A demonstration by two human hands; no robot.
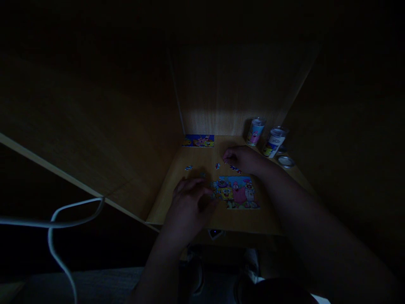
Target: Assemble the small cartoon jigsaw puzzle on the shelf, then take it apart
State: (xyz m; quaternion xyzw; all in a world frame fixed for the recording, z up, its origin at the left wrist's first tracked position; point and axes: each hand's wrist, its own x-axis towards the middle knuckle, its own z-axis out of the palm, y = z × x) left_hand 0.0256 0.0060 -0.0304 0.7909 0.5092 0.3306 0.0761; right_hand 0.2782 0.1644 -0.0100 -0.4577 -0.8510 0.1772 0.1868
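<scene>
A partly joined jigsaw puzzle (239, 193) with bright cartoon figures lies on the wooden surface, its left side uneven. My left hand (189, 197) is at its left edge, fingers apart and slightly bent; a small dark piece (203, 175) lies just beyond the fingertips. Above the puzzle, my right hand (243, 158) has its fingers curled into a pinch; what is between them is too dark to make out. Loose puzzle pieces (235, 169) lie just under that hand. Another piece (217, 166) sits between the hands, and more pieces (188, 168) lie farther left.
A cartoon picture strip (198, 141) lies against the back panel. Two clear-topped printed cans (255, 131) (274, 143) stand at the back right, with a round lid (285, 161) beside them. Wooden walls enclose the surface. A white cable (52, 228) hangs at the left.
</scene>
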